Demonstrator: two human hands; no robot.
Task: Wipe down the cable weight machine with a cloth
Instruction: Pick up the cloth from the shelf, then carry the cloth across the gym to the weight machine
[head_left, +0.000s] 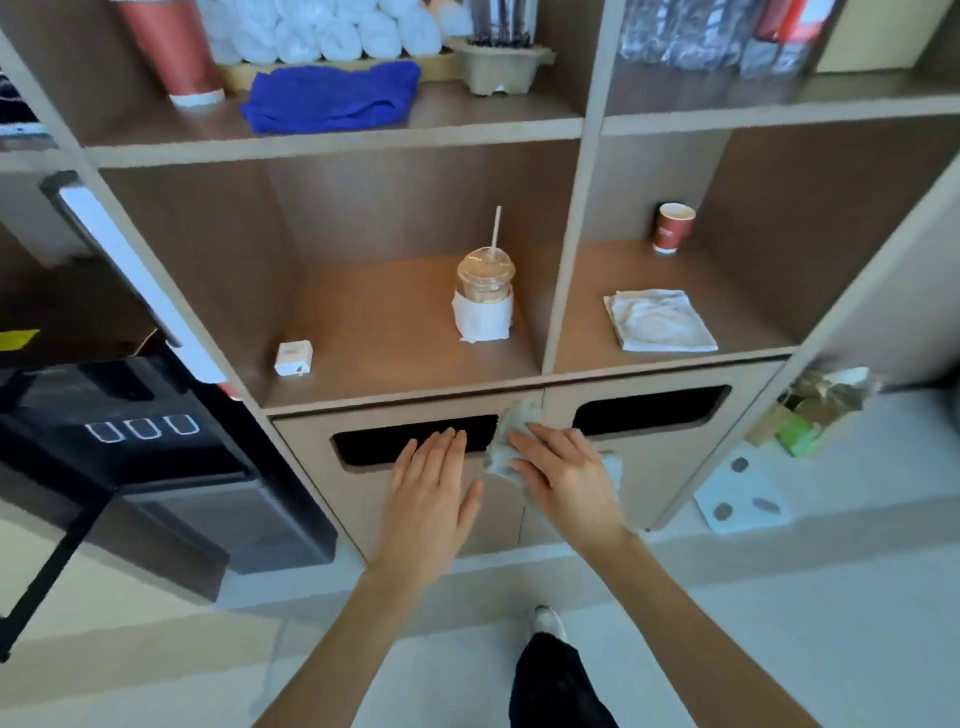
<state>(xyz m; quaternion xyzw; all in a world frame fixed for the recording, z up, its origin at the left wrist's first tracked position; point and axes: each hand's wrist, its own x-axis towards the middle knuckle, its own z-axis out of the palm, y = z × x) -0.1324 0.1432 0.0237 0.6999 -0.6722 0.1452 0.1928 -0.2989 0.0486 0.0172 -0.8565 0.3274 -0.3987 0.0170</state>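
Right hand's fingers (540, 444) are loosely bent over a crumpled pale cloth (514, 421), holding it against the front of a low wooden cabinet (670, 467). The cloth bunches out past the fingertips toward 11 o'clock, and a smaller fold shows at the little-finger side of the right hand (569, 480), toward 3 o'clock. Whether the thumb is tucked under the cloth cannot be seen.

Just beside it, at 9 o'clock, the left hand (431, 493) is flat and spread, fingers (441, 452) straight and holding nothing. Its fingertips reach the lower edge of a dark slot (374, 447) in the left cabinet door. A matching slot (649, 410) sits in the right door, at 2 o'clock from the cloth.

Above the cabinet are open shelves. At 12 o'clock stands an iced drink cup (485, 280) with a straw, wrapped in a napkin. At 10 o'clock, near the shelf edge, lies a small white box (293, 357). In the next compartment, at 1 o'clock, a folded white cloth (660, 319) lies flat, with a red paper cup (674, 227) behind it. One shelf higher, a blue towel (332, 96) lies in front of rolled white towels (322, 26).

A black appliance (156, 467) stands at 9 o'clock. A shoe (548, 621) shows at 6 o'clock on the pale floor (779, 623)
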